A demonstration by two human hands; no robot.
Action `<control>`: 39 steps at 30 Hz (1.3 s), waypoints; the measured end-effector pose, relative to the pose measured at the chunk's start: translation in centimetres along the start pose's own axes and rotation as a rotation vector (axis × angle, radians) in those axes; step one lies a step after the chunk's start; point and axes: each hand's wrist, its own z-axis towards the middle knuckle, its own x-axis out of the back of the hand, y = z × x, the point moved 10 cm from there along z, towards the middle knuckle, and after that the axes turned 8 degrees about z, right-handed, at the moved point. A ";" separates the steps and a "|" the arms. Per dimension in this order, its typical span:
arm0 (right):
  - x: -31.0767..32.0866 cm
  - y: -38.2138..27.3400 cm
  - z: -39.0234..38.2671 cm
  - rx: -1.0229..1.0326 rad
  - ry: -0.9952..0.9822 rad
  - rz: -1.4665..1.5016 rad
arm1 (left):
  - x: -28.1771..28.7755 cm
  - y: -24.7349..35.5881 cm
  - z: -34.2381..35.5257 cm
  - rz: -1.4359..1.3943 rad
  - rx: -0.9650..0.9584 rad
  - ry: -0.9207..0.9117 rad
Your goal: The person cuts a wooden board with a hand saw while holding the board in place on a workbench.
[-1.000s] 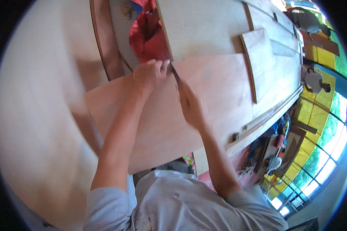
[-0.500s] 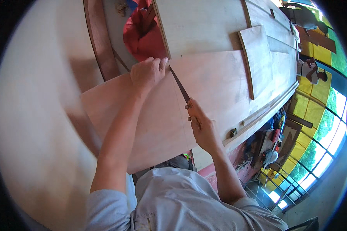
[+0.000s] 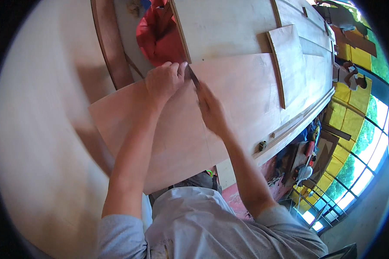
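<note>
Left arm: extended up and away from my body, wrist bent, knuckles raised. Left grip [image 3: 163, 82] rests at the far edge of the pale wooden sheet [image 3: 177, 129], fingers curled toward that edge; cannot tell whether they clamp it from below.

Right arm: forearm slants up and leftward, elbow slightly bent. Right grip [image 3: 212, 110], a little blurred, is clenched around the saw, handle hidden by my fingers. The dark saw blade [image 3: 193, 77] reaches the sheet's far edge just beside my left fingertips. A thin line [image 3: 208, 144] runs across the sheet toward me.
</note>
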 end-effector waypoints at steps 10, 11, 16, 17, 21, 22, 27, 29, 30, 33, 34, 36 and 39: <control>1.8 -0.4 -6.8 0.043 0.062 0.046 | -0.2 -1.1 0.0 0.022 -0.007 0.052; 1.4 0.5 -1.5 0.034 0.062 0.019 | -0.1 0.3 0.4 0.008 -0.015 0.087; -0.1 -0.6 -1.6 0.066 0.016 -0.093 | -0.9 -1.4 -1.1 0.017 0.007 0.019; 0.7 1.1 -5.5 0.190 0.075 -0.052 | -1.5 -1.7 -0.9 0.034 0.033 -0.043; 2.0 -0.3 -8.9 0.000 0.096 0.126 | 0.0 -1.0 -0.2 0.031 -0.016 0.048; 1.3 0.1 -4.0 0.069 0.082 0.091 | -0.3 -0.5 0.4 0.026 -0.010 0.037; -0.4 -1.6 -2.4 0.043 -0.004 -0.078 | -0.7 -1.8 -0.7 0.029 0.023 0.037; 1.5 -0.5 -8.3 0.134 0.042 -0.067 | -1.6 -1.7 -0.8 0.068 0.048 -0.043; 2.2 -0.5 -11.1 0.041 0.028 0.027 | -1.3 -1.6 -1.7 0.073 0.050 -0.063; 1.7 -0.9 -7.1 0.114 0.054 0.017 | -0.1 -0.5 0.5 0.078 0.004 -0.051; 1.3 -1.2 -3.5 0.150 0.076 -0.034 | 0.3 0.3 0.6 0.048 -0.006 0.011; 1.5 -2.4 0.9 0.076 0.022 -0.031 | 0.6 0.7 0.5 0.043 -0.003 0.077; 0.1 -0.6 -3.7 0.050 -0.017 -0.019 | 0.4 -1.2 0.2 0.044 -0.007 0.081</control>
